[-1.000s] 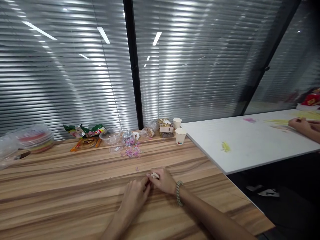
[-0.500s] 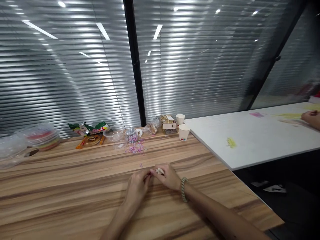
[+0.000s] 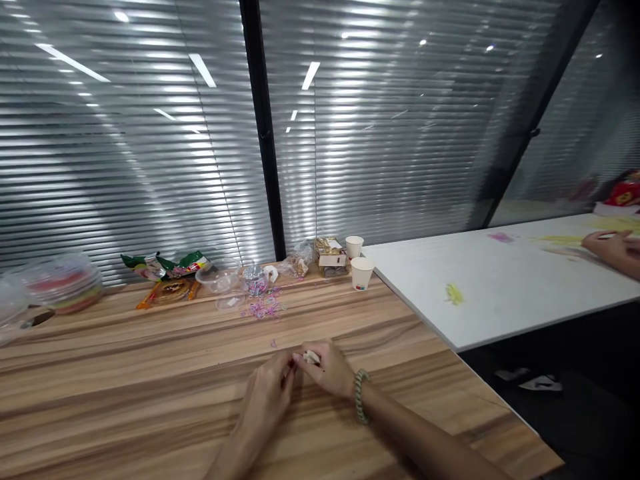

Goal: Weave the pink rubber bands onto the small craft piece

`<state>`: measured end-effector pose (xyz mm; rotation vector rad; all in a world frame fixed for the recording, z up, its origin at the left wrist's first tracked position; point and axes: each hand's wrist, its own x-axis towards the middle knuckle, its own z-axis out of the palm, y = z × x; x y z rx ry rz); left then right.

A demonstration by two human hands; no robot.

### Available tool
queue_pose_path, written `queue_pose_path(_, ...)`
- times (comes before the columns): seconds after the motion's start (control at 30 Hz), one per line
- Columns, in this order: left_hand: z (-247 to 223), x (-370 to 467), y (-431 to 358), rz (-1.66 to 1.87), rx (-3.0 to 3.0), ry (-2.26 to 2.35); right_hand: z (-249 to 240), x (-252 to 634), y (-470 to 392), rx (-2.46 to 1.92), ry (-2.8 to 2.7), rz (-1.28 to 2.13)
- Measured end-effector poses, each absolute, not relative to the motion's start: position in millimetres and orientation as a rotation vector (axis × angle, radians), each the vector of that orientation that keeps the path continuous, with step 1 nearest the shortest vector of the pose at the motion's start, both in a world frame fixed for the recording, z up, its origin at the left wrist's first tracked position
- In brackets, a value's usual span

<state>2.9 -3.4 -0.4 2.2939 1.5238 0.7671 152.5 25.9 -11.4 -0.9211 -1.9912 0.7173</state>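
Note:
My left hand [image 3: 270, 385] and my right hand [image 3: 327, 369] meet fingertip to fingertip just over the wooden table [image 3: 150, 380]. A small crumpled whitish piece [image 3: 311, 357], perhaps tissue, is tucked in the curled fingers of my right hand. My left fingers are pinched together; whatever they hold is hidden. A coiled green bracelet [image 3: 361, 397] circles my right wrist. Beyond my hands, a small pink loop [image 3: 273, 343] lies alone on the wood. Farther off is a scattered heap of pink and purple loops [image 3: 265, 307].
Along the back stand a clear bowl [image 3: 217, 280], snack wrappers [image 3: 170, 267], a small box [image 3: 331, 252], two paper cups [image 3: 361, 273] and stacked lidded tubs [image 3: 65, 283]. A white table [image 3: 500, 287] adjoins at right, with yellow bits [image 3: 454, 294] and another person's hand [image 3: 613, 247].
The whole view has shifted, with the things sliding left and slightly down. My hands keep nearly the same pose, fingertips together. More of the other person's hand shows at right.

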Motion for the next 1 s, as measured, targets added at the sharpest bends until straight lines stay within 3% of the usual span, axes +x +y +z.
queue_pose_path(1.0,-4.4,2.5,-7.1,0.757,2.307,1.525,-9.6,153.0,24.7,-0.915,-1.955,0.724)
